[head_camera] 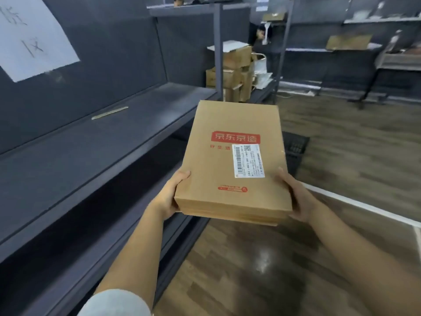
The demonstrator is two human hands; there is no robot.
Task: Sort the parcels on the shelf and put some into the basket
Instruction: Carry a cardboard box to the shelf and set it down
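I hold a flat brown cardboard parcel (232, 160) with a red logo and a white shipping label out in front of me, above the floor. My left hand (172, 192) grips its near left corner, thumb on top. My right hand (293, 197) grips the near right edge with its fingers underneath. Behind the parcel, a dark basket (293, 149) sits on the floor, mostly hidden. The grey metal shelf (91, 144) runs along my left; its board beside me is bare except for a thin strip.
Stacked cardboard boxes (234, 71) sit at the shelf's far end. A person (262, 35) stands behind them. More shelving with parcels (348, 42) lines the back right. A white paper sign (29, 35) hangs at the upper left. Wooden floor lies to the right.
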